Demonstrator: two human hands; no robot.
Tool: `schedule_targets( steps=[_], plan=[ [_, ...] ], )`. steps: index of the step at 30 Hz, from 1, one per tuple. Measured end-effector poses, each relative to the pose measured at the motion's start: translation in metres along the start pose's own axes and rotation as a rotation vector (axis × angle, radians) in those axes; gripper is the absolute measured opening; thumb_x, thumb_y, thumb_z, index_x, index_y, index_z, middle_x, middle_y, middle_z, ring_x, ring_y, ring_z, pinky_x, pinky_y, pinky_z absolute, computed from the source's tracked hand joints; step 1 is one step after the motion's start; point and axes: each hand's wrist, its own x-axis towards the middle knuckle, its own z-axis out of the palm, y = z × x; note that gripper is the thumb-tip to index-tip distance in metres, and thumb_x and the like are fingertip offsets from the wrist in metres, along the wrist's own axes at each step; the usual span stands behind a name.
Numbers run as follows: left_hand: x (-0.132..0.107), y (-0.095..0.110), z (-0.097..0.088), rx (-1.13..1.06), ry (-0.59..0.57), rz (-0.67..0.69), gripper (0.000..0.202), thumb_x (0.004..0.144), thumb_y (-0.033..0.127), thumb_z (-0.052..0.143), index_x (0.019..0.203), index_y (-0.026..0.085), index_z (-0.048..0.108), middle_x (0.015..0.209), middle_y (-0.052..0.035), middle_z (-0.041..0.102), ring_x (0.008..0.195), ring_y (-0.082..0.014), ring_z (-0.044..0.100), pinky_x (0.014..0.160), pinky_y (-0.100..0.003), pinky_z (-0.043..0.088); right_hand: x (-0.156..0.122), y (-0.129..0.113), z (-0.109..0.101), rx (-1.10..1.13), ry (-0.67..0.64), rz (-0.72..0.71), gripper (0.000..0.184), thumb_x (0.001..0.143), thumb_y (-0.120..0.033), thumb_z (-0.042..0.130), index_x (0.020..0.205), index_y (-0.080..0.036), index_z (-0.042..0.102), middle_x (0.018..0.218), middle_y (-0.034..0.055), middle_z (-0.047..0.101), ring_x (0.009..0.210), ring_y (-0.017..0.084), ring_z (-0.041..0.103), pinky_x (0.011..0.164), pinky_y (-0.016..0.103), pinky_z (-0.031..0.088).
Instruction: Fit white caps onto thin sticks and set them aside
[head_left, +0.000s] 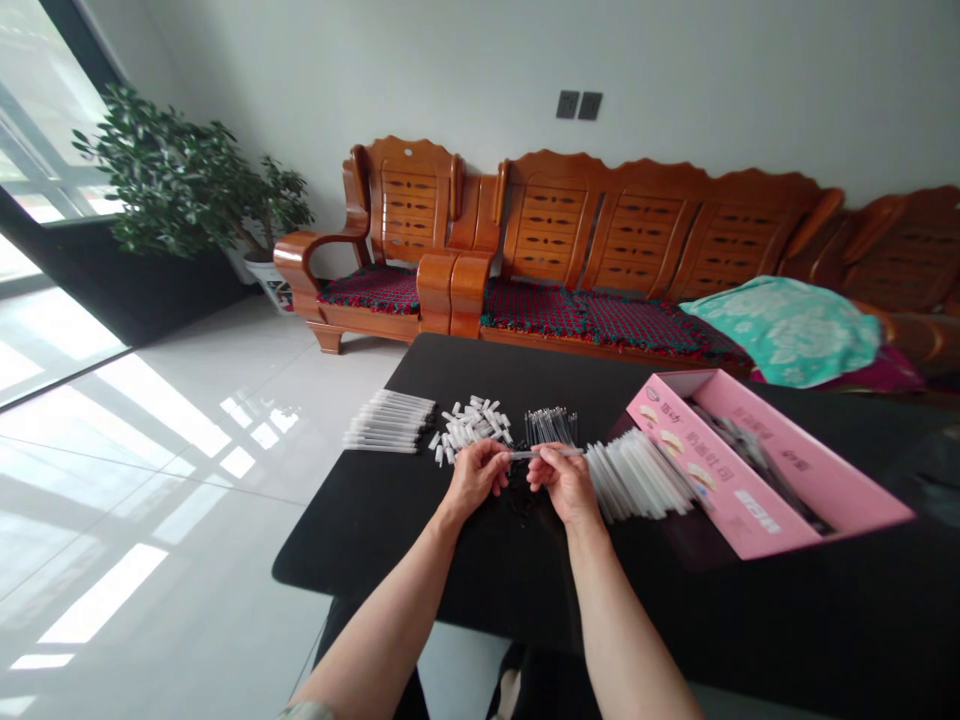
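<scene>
My left hand [476, 478] and my right hand [564, 480] meet over the black table [390, 530], both pinched on one thin clear pen barrel [525, 455] held level between them. Just beyond the hands lie a heap of small white caps [472, 425] and a bunch of thin dark refills [551, 425]. A row of finished white pens [390, 422] lies to the left. A fan of clear barrels [637, 478] lies right of my right hand. Small dark bits sit under the hands; I cannot make them out.
An open pink cardboard box [750, 500] with dark items inside sits on the table's right. Behind the table stand a wooden armchair [390, 240] and a wooden sofa [660, 250] with a teal cloth [787, 330]. A potted plant [187, 190] stands by the window.
</scene>
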Motion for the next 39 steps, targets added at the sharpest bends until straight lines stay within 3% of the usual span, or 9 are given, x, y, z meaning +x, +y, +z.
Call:
schedule_targets(
  steps=[6, 14, 19, 21, 26, 33, 36, 39],
  plan=[
    [-0.004, 0.0, 0.011, 0.187, 0.019, 0.083, 0.028, 0.089, 0.043, 0.056, 0.085, 0.015, 0.061, 0.053, 0.0028, 0.057, 0.036, -0.0067, 0.045, 0.036, -0.016, 0.033, 0.002, 0.0, -0.006, 0.065, 0.061, 0.071, 0.018, 0.07, -0.027, 0.076, 0.079, -0.012, 0.072, 0.055, 0.0024, 0.07, 0.041, 0.016, 0.066, 0.033, 0.019, 0.051],
    [-0.009, 0.006, 0.016, 0.584, 0.062, 0.326, 0.027, 0.095, 0.03, 0.047, 0.082, 0.018, 0.067, 0.071, -0.0025, 0.06, 0.065, -0.0129, 0.058, 0.068, -0.024, 0.046, 0.005, 0.002, -0.013, 0.091, 0.072, 0.126, 0.014, 0.071, -0.025, 0.075, 0.076, -0.012, 0.072, 0.051, 0.0015, 0.068, 0.037, 0.014, 0.062, 0.03, 0.018, 0.048],
    [-0.007, 0.006, 0.013, 0.454, 0.057, 0.224, 0.024, 0.093, 0.033, 0.05, 0.089, 0.018, 0.068, 0.065, 0.0001, 0.06, 0.049, -0.01, 0.054, 0.053, -0.022, 0.044, 0.004, 0.004, -0.007, 0.091, 0.048, 0.122, 0.019, 0.072, -0.028, 0.077, 0.081, -0.012, 0.072, 0.055, 0.0014, 0.069, 0.041, 0.015, 0.064, 0.033, 0.019, 0.051],
    [-0.004, 0.008, 0.005, 0.361, 0.107, 0.161, 0.023, 0.09, 0.035, 0.054, 0.091, 0.018, 0.068, 0.061, 0.0006, 0.06, 0.046, -0.0106, 0.054, 0.047, -0.021, 0.042, 0.003, 0.003, -0.005, 0.094, 0.013, 0.104, 0.024, 0.075, -0.031, 0.076, 0.09, -0.012, 0.072, 0.06, 0.0021, 0.071, 0.044, 0.015, 0.066, 0.036, 0.021, 0.053],
    [0.002, 0.021, -0.04, 0.252, 0.374, 0.156, 0.028, 0.085, 0.041, 0.059, 0.094, 0.016, 0.07, 0.059, -0.0005, 0.062, 0.049, -0.0129, 0.057, 0.05, -0.022, 0.045, 0.003, -0.003, -0.008, 0.123, 0.008, 0.008, 0.034, 0.078, -0.036, 0.074, 0.104, -0.013, 0.069, 0.062, 0.0021, 0.072, 0.047, 0.016, 0.067, 0.04, 0.023, 0.055],
    [-0.013, 0.032, -0.155, 0.494, 0.781, 0.027, 0.036, 0.082, 0.045, 0.053, 0.098, 0.016, 0.067, 0.062, 0.0, 0.063, 0.051, -0.0132, 0.057, 0.049, -0.022, 0.044, 0.003, -0.001, -0.007, 0.11, -0.01, 0.024, 0.031, 0.078, -0.035, 0.074, 0.101, -0.014, 0.07, 0.063, 0.0022, 0.072, 0.048, 0.017, 0.067, 0.041, 0.025, 0.056],
    [-0.019, 0.031, -0.19, 0.568, 0.879, -0.067, 0.036, 0.079, 0.046, 0.052, 0.089, 0.015, 0.068, 0.058, 0.0001, 0.062, 0.051, -0.0139, 0.057, 0.049, -0.022, 0.045, 0.002, 0.0, -0.005, 0.108, -0.011, 0.024, 0.031, 0.078, -0.035, 0.074, 0.101, -0.014, 0.07, 0.063, 0.0019, 0.072, 0.048, 0.016, 0.067, 0.041, 0.025, 0.056],
    [-0.019, 0.029, -0.209, 0.605, 0.912, -0.087, 0.035, 0.077, 0.045, 0.052, 0.087, 0.016, 0.069, 0.057, 0.0, 0.063, 0.053, -0.0146, 0.058, 0.049, -0.022, 0.045, 0.002, -0.001, -0.005, 0.11, -0.006, 0.019, 0.032, 0.078, -0.035, 0.074, 0.101, -0.014, 0.07, 0.063, 0.0019, 0.072, 0.048, 0.016, 0.067, 0.041, 0.025, 0.057]
  ],
)
